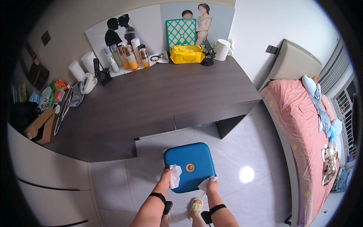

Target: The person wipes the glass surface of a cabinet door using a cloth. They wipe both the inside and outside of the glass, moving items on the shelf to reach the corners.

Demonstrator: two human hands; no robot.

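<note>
A blue square stool (pixel 191 153) with rounded corners and an orange-ringed hole in its top is in front of me, between my hands. At its left edge, my left hand (pixel 165 179) is closed around a white tissue (pixel 175 177), which drapes over the seat's rim. My right hand (pixel 213 185) is closed at the near right corner, pinching another white tissue (pixel 203 185) against the edge. The undersides of both hands and any fingers beneath the seat are hidden. Black straps circle both wrists.
A dark desk (pixel 166 89) spans the far side, bearing bottles (pixel 131 58), a yellow tissue pack (pixel 186 54) and a white paper roll (pixel 222 50). A cardboard box (pixel 45 126) and hangers (pixel 63 109) lie at its left end. A pink-covered bed (pixel 291 109) stands at right.
</note>
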